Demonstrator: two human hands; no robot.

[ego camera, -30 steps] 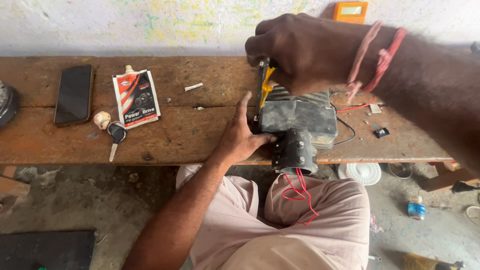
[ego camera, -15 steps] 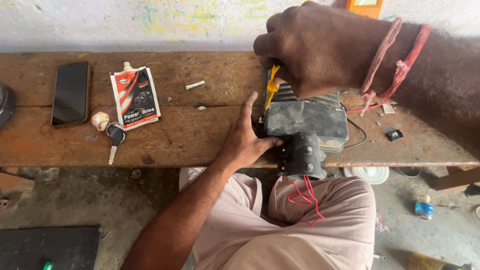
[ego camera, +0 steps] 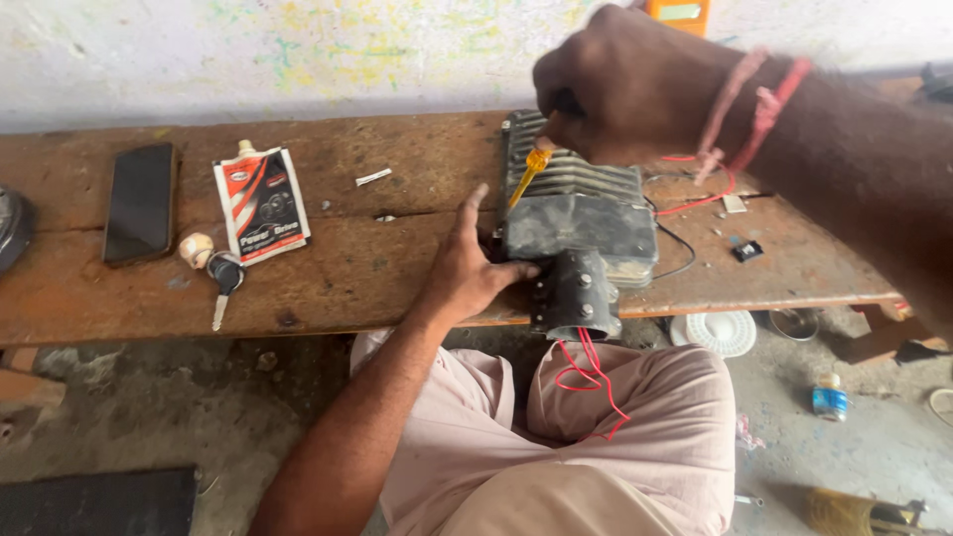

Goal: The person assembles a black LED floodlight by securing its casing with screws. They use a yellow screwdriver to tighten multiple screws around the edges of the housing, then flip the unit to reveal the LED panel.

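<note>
Screwdriver [ego camera: 527, 175] with a yellow handle stands tip-down on the finned grey metal unit [ego camera: 576, 213], the right hand [ego camera: 635, 84] closed in a fist grip around its top. The left hand [ego camera: 475, 273] presses flat, fingers spread, against the unit's near-left corner. Good work here likely means keeping the shaft upright and the brace firm. The unit overhangs the bench [ego camera: 347, 278] front edge, red wires [ego camera: 591, 372] dangling onto the lap; open room lies to the left, before the sachet [ego camera: 262, 203].
</note>
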